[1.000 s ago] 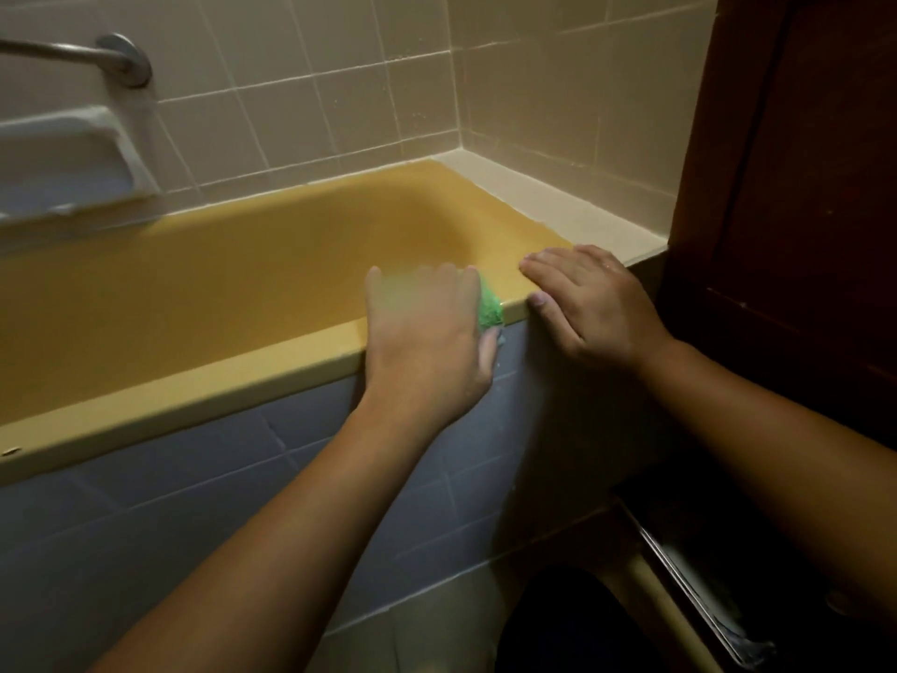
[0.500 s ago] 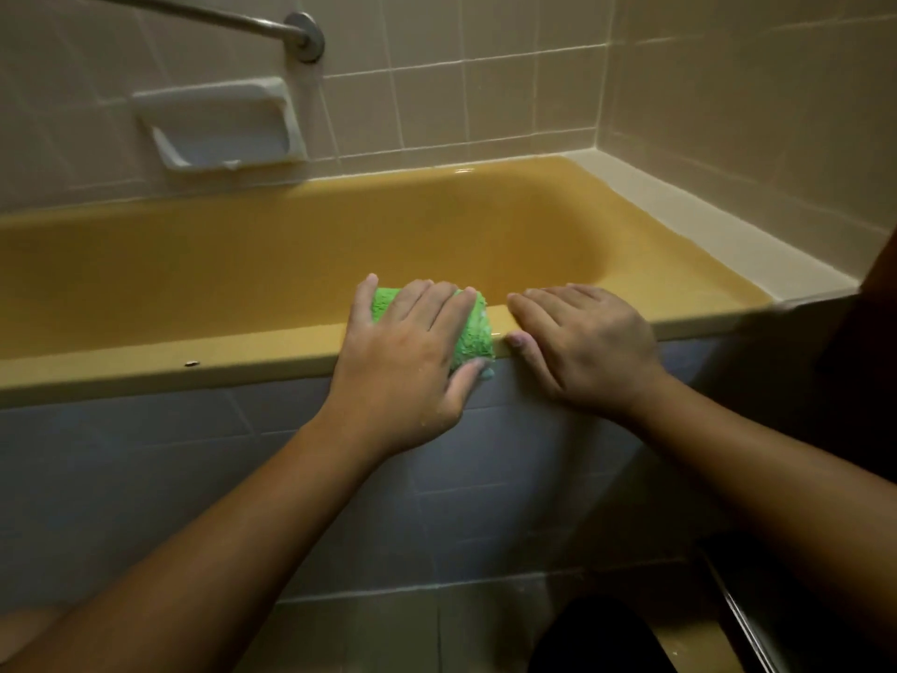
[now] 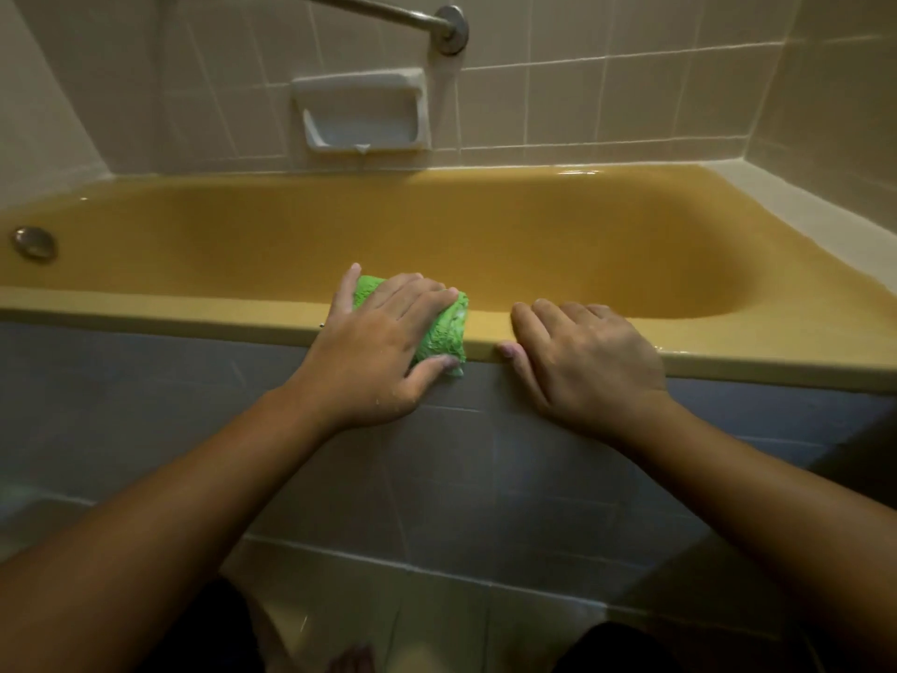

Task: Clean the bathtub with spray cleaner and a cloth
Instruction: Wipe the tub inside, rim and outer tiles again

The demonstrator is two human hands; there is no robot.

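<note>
Nearest, the pale tiled floor (image 3: 437,604) shows between two dark knees. Both bare forearms reach up across the bathtub's grey tiled front panel (image 3: 145,405).

On the near rim of the yellow bathtub (image 3: 194,310), the left grip (image 3: 373,352) holds a bunched green terry cloth (image 3: 444,327). Its fingers are spread flat over the top and its thumb is hooked against the cloth's near end, at the rim's front edge. The cloth lies under the fingers and shows mostly on the thumb side, with a little more between the outer fingers. Its long axis runs across the rim from the tub side towards the person, and its near end folds down over the outer edge.

Just to its right, the right grip (image 3: 592,361) rests palm down and wide on the rim, with the thumb on the front edge, holding nothing.

Half a second ago both grips sat further right along the rim and the cloth almost met the right forefinger. Now a strip of bare rim separates them.

Beyond lies the tub basin, with a round metal fitting (image 3: 34,242) on its left end wall, newly in view. On the beige wall tiles (image 3: 606,104) behind, a white soap dish (image 3: 361,111) sits straight above the cloth. It was off to the left before. A metal grab bar (image 3: 388,9) is mounted above it.
</note>
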